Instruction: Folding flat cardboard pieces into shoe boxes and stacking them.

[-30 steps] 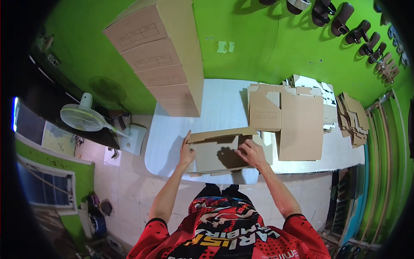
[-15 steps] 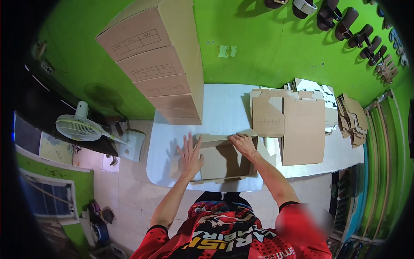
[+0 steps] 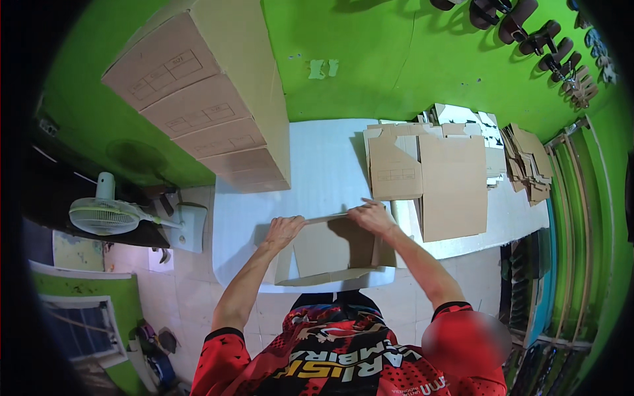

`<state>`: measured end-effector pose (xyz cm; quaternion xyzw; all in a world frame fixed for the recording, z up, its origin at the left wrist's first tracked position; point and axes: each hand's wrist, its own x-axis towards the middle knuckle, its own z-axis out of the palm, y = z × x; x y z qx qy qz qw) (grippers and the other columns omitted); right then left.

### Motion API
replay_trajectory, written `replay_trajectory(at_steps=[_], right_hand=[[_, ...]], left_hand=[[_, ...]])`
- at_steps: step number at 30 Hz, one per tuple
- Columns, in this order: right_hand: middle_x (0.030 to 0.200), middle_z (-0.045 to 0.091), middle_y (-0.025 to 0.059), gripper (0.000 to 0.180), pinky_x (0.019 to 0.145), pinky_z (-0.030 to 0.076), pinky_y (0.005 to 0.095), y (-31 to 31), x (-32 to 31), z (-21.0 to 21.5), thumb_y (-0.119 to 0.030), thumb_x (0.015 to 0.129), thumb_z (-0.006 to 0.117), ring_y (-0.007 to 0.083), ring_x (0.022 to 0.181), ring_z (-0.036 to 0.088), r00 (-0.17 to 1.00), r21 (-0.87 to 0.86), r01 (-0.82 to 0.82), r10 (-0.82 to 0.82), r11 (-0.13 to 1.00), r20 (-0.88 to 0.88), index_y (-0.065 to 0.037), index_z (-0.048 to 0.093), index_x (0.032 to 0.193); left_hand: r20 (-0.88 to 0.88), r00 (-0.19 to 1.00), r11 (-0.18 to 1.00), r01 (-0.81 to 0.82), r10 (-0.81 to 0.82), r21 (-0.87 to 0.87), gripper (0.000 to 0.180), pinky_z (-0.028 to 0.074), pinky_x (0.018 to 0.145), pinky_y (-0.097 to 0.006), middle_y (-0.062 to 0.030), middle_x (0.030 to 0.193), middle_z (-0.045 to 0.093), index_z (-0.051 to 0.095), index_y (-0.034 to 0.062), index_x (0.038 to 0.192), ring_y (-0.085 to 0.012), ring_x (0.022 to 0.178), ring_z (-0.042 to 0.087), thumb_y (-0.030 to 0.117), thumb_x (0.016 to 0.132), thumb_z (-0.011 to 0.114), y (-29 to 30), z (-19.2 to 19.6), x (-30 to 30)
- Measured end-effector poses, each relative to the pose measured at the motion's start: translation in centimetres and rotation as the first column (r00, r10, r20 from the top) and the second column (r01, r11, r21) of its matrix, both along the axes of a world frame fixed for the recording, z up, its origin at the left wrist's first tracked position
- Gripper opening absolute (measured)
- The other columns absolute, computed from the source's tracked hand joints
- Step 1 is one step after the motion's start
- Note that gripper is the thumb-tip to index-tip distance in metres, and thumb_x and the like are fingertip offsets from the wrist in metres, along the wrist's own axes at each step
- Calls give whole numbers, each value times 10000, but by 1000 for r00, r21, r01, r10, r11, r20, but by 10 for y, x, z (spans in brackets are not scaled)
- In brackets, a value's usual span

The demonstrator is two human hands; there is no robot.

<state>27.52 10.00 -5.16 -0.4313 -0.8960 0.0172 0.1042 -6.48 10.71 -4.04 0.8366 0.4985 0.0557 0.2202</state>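
Note:
A part-folded brown cardboard box (image 3: 321,252) lies at the near edge of the white table, its hollow side up and its walls raised. My left hand (image 3: 285,230) is closed over the far left corner of the box, fingers bent over the edge. At the far right corner, my right hand (image 3: 372,217) pinches the same far wall, its fingers curled over the rim. The fingertips of both hands are partly hidden behind that wall. A dark shadow covers the right part of the box's inside.
Closed cardboard boxes (image 3: 257,99) stand in a tall stack at the table's back left. Flat cardboard blanks (image 3: 454,188) lie to the right, with more cut pieces (image 3: 528,165) beyond. A fan (image 3: 105,214) stands left of the white table (image 3: 323,158). Sandals (image 3: 541,39) hang on the green wall.
My left hand has gone from spread fingers over the box's left side to gripping its far left corner. The far wall now stands between both hands. The whole view has shifted slightly.

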Motion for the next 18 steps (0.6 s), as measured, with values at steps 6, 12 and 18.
replay_trajectory(at_steps=[6, 12, 18], right_hand=[[795, 758, 113, 326, 1205, 358, 482, -13, 64, 21, -388, 1037, 590, 273, 797, 757, 968, -65, 234, -226, 970, 106, -146, 764, 904], [791, 747, 137, 353, 1235, 270, 554, -16, 59, 49, -430, 997, 642, 282, 964, 739, 923, -41, 370, -362, 928, 132, -151, 817, 868], [1451, 608, 139, 736, 1017, 549, 481, -82, 37, 100, -639, 921, 663, 353, 1265, 627, 980, -386, -52, -27, 921, -198, -155, 580, 1469]], left_hand=[[-91, 981, 982, -175, 169, -70, 403, 555, 841, -564, -185, 969, 761, 705, 71, 1033, -456, 908, 713, 435, 1068, 536, -1, 10, 15], [212, 966, 981, -117, 148, -155, 435, 478, 1061, -535, -230, 1305, 670, 669, 87, 1316, -432, 1237, 609, 421, 1062, 555, -9, 5, -7], [272, 949, 987, 145, -158, 66, 632, 253, 1280, -529, -104, 1564, 535, 547, 147, 1522, -312, 1529, 382, 450, 984, 682, -62, 93, -6]])
